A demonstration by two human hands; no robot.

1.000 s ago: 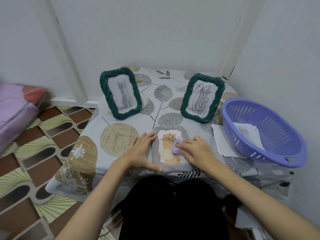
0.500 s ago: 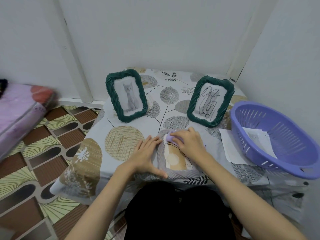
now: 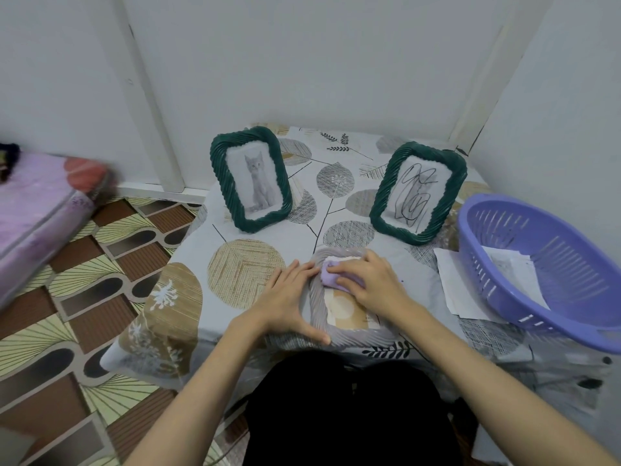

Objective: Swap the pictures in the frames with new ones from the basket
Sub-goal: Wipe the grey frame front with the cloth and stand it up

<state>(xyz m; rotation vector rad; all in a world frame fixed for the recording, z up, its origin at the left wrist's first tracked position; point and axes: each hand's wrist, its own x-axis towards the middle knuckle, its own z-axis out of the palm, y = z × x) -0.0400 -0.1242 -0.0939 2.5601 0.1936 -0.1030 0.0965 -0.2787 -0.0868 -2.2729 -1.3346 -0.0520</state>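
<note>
A grey rope-edged frame (image 3: pixel 317 314) lies flat at the table's near edge with a beige picture (image 3: pixel 346 312) in it. My left hand (image 3: pixel 289 297) rests flat on the frame's left side, thumb along its lower edge. My right hand (image 3: pixel 368 280) holds a small lilac cloth (image 3: pixel 331 276) pressed on the upper part of the glass. Two green frames stand behind: the left green frame (image 3: pixel 250 178) shows a grey cat, the right green frame (image 3: pixel 418 193) a black scribble. A purple basket (image 3: pixel 551 274) at the right holds paper pictures (image 3: pixel 512 267).
A white sheet (image 3: pixel 453 287) lies on the leaf-patterned tablecloth (image 3: pixel 245 274) beside the basket. White walls close in behind and to the right. A pink mattress (image 3: pixel 37 203) lies on the patterned floor at the left. My black-clothed lap is below the table edge.
My right hand has slid the lilac cloth from the middle of the glass up to its top left part. The left hand has stayed on the frame's left side.
</note>
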